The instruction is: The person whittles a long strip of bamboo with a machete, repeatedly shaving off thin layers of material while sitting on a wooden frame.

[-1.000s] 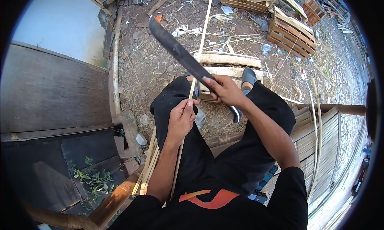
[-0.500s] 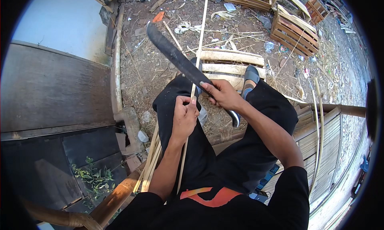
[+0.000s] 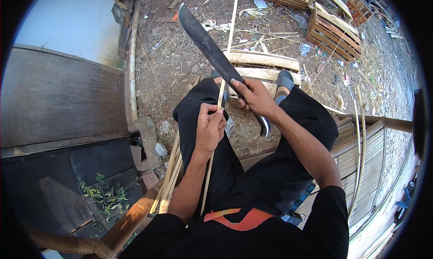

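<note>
My left hand (image 3: 210, 129) pinches a long, thin bamboo strip (image 3: 230, 38) that runs from my lap up past the far edge of the view. My right hand (image 3: 255, 98) is closed around a machete (image 3: 209, 49), with fingers wrapped where blade and handle meet. The dark, broad blade slants up to the left and crosses over the strip just beyond my left hand. The handle's end (image 3: 265, 127) sticks out below my right fist. Where the blade's edge meets the strip is hidden. Several more pale strips (image 3: 170, 182) lean beside my left forearm.
Beneath my feet lies a slatted wooden crate (image 3: 261, 59). More crates (image 3: 333, 36) stand at the far right on littered ground. A bamboo pole (image 3: 131, 218) is at my lower left, near a leafy plant (image 3: 104, 198). To my right is a slatted bamboo bench (image 3: 356, 164).
The machete has swung a little upright, its tip moving right and away from me. My right hand has shifted slightly right. My left hand keeps its pinch on the strip.
</note>
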